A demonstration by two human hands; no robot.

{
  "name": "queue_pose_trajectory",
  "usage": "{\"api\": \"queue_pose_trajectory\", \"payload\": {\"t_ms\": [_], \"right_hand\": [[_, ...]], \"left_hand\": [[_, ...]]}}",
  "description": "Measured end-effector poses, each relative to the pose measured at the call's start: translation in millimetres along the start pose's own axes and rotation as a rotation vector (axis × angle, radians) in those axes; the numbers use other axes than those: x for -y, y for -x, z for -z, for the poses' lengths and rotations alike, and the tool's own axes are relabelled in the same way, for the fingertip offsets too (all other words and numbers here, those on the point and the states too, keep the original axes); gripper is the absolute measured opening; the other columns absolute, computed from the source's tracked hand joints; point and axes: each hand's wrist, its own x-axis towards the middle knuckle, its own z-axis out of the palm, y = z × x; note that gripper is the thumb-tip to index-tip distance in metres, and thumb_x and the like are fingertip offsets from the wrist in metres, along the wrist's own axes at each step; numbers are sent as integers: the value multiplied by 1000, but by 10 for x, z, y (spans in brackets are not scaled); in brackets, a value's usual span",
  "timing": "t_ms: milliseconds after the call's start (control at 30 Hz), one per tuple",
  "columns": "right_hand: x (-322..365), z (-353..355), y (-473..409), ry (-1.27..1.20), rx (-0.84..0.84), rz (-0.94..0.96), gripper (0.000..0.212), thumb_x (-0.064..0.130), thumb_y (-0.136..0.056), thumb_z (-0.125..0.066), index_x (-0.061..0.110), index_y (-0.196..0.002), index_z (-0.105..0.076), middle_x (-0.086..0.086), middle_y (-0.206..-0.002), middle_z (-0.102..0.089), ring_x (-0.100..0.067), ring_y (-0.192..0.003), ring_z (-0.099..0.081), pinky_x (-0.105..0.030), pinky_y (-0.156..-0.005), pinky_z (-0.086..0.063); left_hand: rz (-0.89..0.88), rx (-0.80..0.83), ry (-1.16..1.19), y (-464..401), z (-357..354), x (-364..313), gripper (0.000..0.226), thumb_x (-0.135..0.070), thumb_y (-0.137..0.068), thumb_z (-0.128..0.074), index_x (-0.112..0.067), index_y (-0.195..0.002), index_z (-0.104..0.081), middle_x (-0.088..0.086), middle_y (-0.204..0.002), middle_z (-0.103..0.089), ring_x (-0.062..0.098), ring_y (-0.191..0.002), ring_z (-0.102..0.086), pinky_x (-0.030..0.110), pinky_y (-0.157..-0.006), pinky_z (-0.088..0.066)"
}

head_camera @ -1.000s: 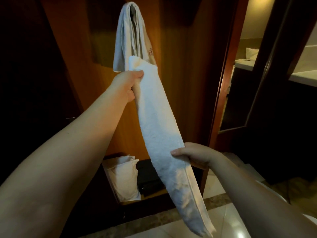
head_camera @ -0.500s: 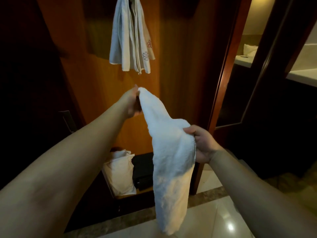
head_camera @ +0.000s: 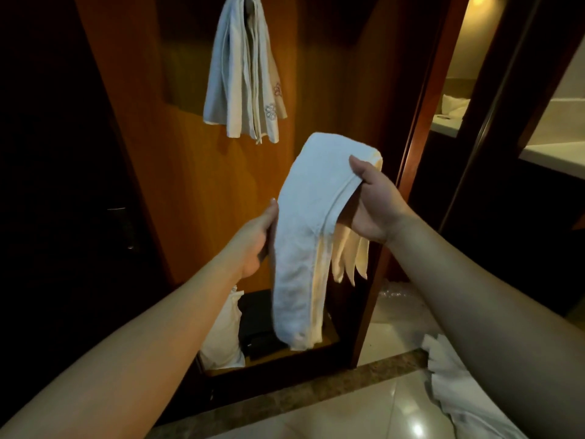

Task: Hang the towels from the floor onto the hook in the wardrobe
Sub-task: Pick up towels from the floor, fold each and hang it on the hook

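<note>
White towel (head_camera: 311, 223) folded over right hand (head_camera: 373, 207), thumb-pinch grip, left hand (head_camera: 256, 239) gripping its edge, hung towels (head_camera: 243, 74) above in wardrobe (head_camera: 190, 185).

Right hand (head_camera: 375, 207) is pinching the folded top of a white towel (head_camera: 304, 236); left hand (head_camera: 258, 242) is gripping its left edge. Hung towels (head_camera: 243, 74) are draping inside the wardrobe (head_camera: 196, 185). More towels (head_camera: 459, 391) are lying on the floor (head_camera: 364, 416).

White towel (head_camera: 304, 236) draped doubled, held below the hung towels (head_camera: 243, 74) (embroidered, bunched on the wardrobe panel).
</note>
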Motion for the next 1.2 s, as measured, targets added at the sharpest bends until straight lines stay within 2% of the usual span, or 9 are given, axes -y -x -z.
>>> {"api": "queue_pose_trajectory", "payload": {"t_ms": [167, 433, 567, 700, 800, 933, 1000, 1067, 1200], "right_hand": [[219, -233, -98, 112, -42, 94, 42, 49, -105, -36, 22, -126, -60, -5, -121, -74, -24, -110, -71, -44, -81, -58], [454, -651, -254, 230, -65, 171, 39, 54, -103, -43, 23, -120, -57, -4, -106, -78, -22, -98, -75, -42, -66, -62], [511, -963, -347, 387, -86, 234, 45, 58, -102, -41, 19, -119, -58, -5, -105, -78, -24, -102, -74, -51, -75, -62], [548, -1336, -363, 518, -163, 293, 65, 61, -102, -36, 10, -140, -47, -14, -139, -58, -33, -122, -60, -53, -85, -60], [588, -1501, -356, 495, -168, 393, 41, 57, -104, -35, 20, -114, -48, -8, -115, -63, -26, -101, -65, -37, -62, -62], [663, -1602, -346, 435, -196, 471, 48, 56, -104, -37, 15, -126, -46, -11, -115, -61, -28, -102, -66, -37, -65, -63], [687, -1622, -345, 387, -203, 489, 53, 56, -103, -38, 12, -132, -45, -11, -118, -60, -28, -102, -66, -36, -62, -63], [695, -1608, -343, 354, -203, 503, 44, 56, -103, -39, 17, -118, -52, -10, -112, -63, -25, -97, -68, -35, -59, -61], [706, -1413, -342, 423, -283, 548, 31, 55, -104, -38, 30, -91, -48, 3, -90, -72, -12, -85, -72, -29, -69, -63]], "left_hand": [[-156, -109, -79, 118, -59, -215, 50, -78, -75, -58, -38, -98, -76, -5, -104, -78, 19, -101, -73, 42, -89, -53], [-598, -598, -175, 468, -197, -520, 20, -43, -102, -52, -25, -108, -58, -9, -94, -61, 4, -81, -58, 20, -67, -45], [-651, -229, 98, 896, -447, -572, 60, -60, -100, -33, -20, -77, -70, 5, -68, -67, 17, -57, -62, 24, -53, -48], [-543, -67, 7, 849, -669, -476, 84, -82, -83, -13, -33, -121, -70, -6, -117, -72, 10, -111, -65, 32, -97, -43], [-453, -56, 33, 662, -712, -485, 106, -93, -72, -9, -31, -156, -31, -10, -157, -41, 13, -148, -31, 41, -121, -17], [-361, -225, 81, 438, -692, -568, 166, -112, -21, -25, -21, -160, -18, -1, -167, -18, 16, -154, -15, 22, -120, -16], [-329, -168, 48, 402, -705, -560, 169, -112, -17, -26, -21, -160, -18, 2, -166, -23, 22, -153, -20, 22, -117, -17], [-339, -86, 50, 402, -734, -617, 165, -112, -21, -27, -23, -159, -21, 4, -164, -29, 27, -151, -25, 46, -123, -20], [-369, -326, 337, 436, -816, -953, 167, -112, -16, -25, -22, -157, -29, 0, -160, -35, 21, -149, -30, 43, -123, -22]]}}
